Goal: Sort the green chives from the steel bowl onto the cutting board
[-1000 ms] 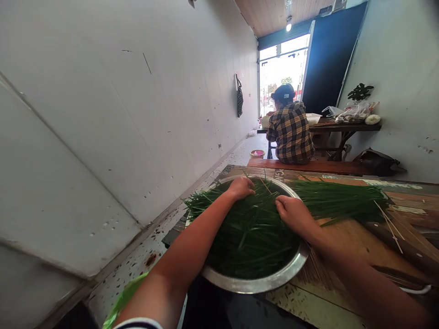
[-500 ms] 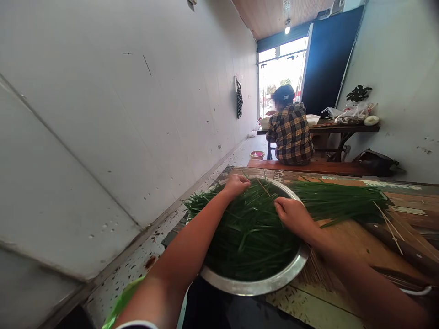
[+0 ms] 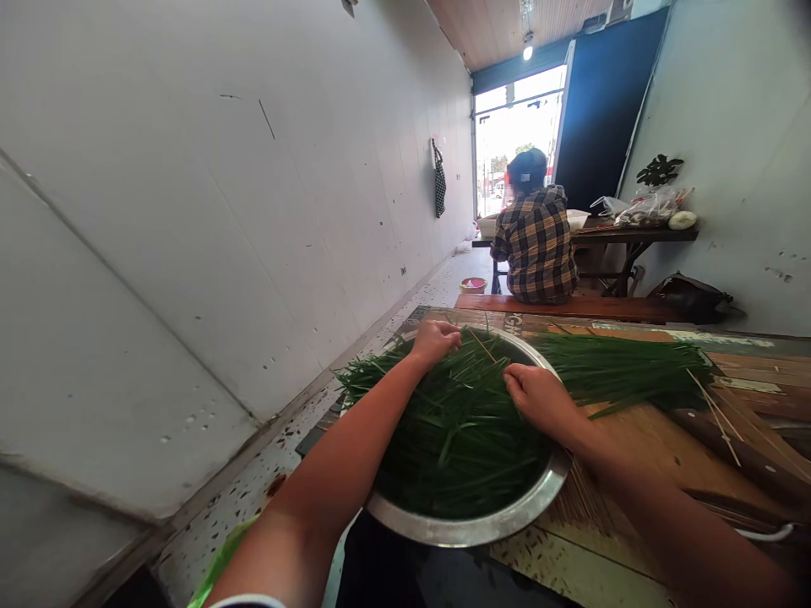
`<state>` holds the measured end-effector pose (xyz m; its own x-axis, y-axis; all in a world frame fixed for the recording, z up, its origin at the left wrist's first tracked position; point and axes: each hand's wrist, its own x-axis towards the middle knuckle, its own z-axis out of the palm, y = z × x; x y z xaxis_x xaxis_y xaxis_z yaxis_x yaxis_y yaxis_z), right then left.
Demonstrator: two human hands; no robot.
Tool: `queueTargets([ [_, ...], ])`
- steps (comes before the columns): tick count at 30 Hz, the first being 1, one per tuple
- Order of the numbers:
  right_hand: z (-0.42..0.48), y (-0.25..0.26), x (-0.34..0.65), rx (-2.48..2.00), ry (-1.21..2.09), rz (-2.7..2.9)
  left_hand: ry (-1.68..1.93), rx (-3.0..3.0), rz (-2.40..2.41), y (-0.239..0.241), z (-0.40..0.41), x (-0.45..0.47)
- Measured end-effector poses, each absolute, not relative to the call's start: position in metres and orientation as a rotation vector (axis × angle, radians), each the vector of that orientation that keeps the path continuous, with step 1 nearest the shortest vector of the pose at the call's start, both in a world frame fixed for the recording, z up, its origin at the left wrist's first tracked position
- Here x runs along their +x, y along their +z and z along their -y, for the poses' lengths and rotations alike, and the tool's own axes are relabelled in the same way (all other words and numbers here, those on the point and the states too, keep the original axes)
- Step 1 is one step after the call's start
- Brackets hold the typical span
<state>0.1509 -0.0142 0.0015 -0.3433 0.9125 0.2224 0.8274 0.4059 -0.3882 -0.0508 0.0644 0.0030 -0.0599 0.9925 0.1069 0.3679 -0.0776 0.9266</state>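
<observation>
A wide steel basin point(image 3: 481, 525) sits on a wooden table point(image 3: 659, 439), heaped with long green chives point(image 3: 462, 431). My left hand point(image 3: 436, 340) rests on the far side of the heap, fingers curled down into the leaves. My right hand point(image 3: 538, 395) lies on the heap's right side near the basin rim, fingers bent and closed on a few chive blades. A second pile of chives point(image 3: 627, 371) lies on the table to the right of the basin.
A white wall runs along the left. Thin wooden skewers point(image 3: 719, 418) lie at the table's right. A person in a plaid shirt point(image 3: 537, 245) sits on a bench point(image 3: 570, 306) beyond, facing another table point(image 3: 634, 236) with bags. A small red bowl point(image 3: 474, 285) stands on the floor.
My left hand has shifted slightly along the far edge of the heap. My right hand has barely moved. The chives under them are a little rearranged.
</observation>
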Motion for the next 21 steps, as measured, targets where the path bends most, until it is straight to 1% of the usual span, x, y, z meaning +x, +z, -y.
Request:
queueTargets([
  [8,0.013,0.000,0.152,-1.479,0.294,2.287,1.128,1.351,-1.391,0.010,-0.060,-0.048],
  [16,0.012,-0.001,0.152,-1.481,0.280,2.278,1.010,1.590,-1.526,0.002,-0.063,-0.051],
  [21,0.014,0.002,0.151,-1.469,0.296,2.283,1.025,1.550,-1.520,0.001,-0.064,-0.049],
])
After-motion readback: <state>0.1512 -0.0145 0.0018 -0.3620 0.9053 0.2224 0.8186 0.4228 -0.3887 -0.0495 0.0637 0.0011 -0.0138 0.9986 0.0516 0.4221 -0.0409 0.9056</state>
